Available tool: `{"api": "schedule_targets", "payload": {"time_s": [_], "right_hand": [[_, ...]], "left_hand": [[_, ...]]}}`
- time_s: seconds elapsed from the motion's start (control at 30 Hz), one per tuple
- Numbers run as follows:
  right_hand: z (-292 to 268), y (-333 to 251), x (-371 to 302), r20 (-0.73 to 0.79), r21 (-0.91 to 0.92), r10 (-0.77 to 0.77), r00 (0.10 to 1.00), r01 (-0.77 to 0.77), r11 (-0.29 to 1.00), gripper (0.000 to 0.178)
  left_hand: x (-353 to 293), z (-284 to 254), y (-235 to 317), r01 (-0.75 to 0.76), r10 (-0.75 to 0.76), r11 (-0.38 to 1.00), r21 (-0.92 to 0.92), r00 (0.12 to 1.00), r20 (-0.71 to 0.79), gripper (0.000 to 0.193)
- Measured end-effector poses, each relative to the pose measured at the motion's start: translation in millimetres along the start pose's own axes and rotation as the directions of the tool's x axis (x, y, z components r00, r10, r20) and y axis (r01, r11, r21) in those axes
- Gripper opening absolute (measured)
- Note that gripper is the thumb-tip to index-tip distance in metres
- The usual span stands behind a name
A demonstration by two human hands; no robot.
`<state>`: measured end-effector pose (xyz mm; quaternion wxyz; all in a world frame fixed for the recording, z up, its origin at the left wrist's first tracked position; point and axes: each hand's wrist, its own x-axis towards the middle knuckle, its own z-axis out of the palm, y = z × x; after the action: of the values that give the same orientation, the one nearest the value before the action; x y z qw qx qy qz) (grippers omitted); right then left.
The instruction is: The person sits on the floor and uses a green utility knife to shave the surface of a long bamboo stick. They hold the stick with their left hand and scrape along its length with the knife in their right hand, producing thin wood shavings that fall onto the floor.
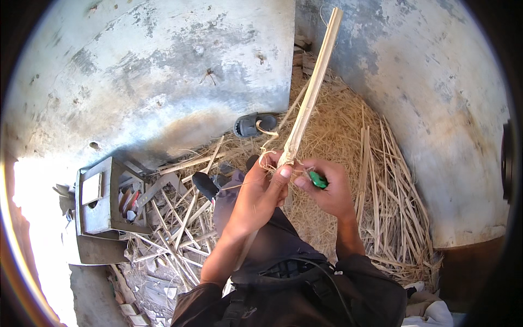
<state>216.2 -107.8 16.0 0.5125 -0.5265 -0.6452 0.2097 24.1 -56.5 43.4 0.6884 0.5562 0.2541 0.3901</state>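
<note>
One pale cane (315, 92) is held in the left hand (260, 199), slanting far and slightly right; the fingers wrap it, with the thumb beside a frayed joint (289, 155). The right hand (331, 193) is curled around a green handle (318, 180), just right of the left thumb (the tool's working end cannot be clearly made out). A sandal (247, 126) lies far of the hands, near the wall (163, 65). At left, a box (98, 219) stands beside loose sticks (188, 217); straw (338, 120) and further sticks lie at right.
</note>
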Motion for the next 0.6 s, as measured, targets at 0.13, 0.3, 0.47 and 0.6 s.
{"api": "schedule_targets", "payload": {"time_s": [0.13,0.3,0.47,0.6], "right_hand": [[-6,-1,3,0.098,0.012,0.007,0.995,-0.009,1.0,0.015],[-30,15,2,0.104,-0.032,0.028,0.994,-0.025,0.999,0.011],[-50,47,-3,-0.121,0.114,0.072,0.99,-0.059,0.992,0.014],[-67,80,7,-0.449,0.299,0.352,0.821,-0.234,0.925,0.023]], "left_hand": [[8,-4,-13,0.012,-0.013,1.0,-0.01,0.995,-0.099,0.026],[4,-13,-10,0.04,-0.043,0.999,-0.026,0.989,-0.144,0.024],[-9,-10,-2,0.036,-0.046,0.995,-0.09,0.992,-0.118,0.022],[-9,-13,-7,0.01,-0.024,0.982,-0.188,0.997,-0.071,0.027]]}}
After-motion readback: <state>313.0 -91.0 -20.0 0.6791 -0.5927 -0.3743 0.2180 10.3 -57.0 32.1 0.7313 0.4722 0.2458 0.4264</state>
